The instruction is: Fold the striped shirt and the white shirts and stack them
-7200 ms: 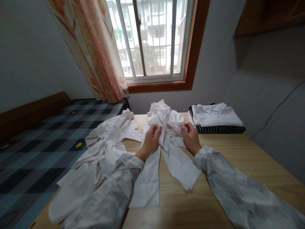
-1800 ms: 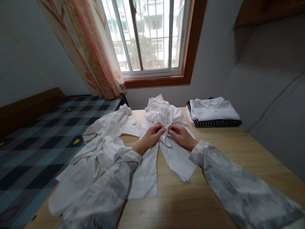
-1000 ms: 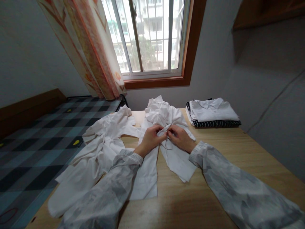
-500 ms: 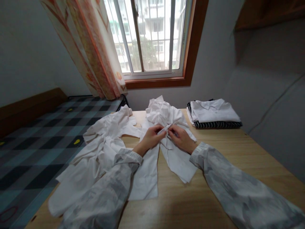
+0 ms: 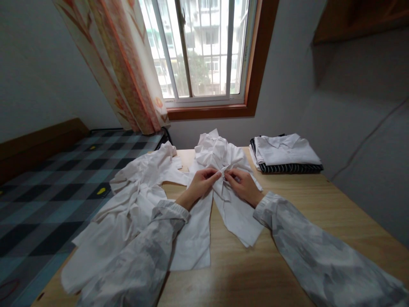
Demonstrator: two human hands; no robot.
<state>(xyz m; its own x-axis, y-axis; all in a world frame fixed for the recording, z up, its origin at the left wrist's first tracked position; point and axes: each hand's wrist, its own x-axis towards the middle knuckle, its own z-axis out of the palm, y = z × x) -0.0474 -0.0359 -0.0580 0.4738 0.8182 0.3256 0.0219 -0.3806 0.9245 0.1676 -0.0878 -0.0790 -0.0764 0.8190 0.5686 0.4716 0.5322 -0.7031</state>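
A crumpled white shirt (image 5: pixel 220 155) lies in the middle of the wooden table (image 5: pixel 287 238), its front panels hanging toward me. My left hand (image 5: pixel 202 182) and my right hand (image 5: pixel 242 184) meet at the shirt's front opening, and each pinches one edge of the cloth between fingers and thumb. The fingertips almost touch. A second white garment (image 5: pixel 134 200) sprawls unfolded to the left, partly under my left sleeve.
A folded white shirt (image 5: pixel 286 151) sits on a folded dark striped garment (image 5: pixel 290 168) at the table's back right. A bed with a checked cover (image 5: pixel 47 187) adjoins the table on the left. A curtain (image 5: pixel 128 68) hangs beside the window (image 5: pixel 204 51).
Since seven seconds ago my hands have come together at the shirt's front edges. Over the last second they have stayed pinching the same spot, with only small finger shifts.
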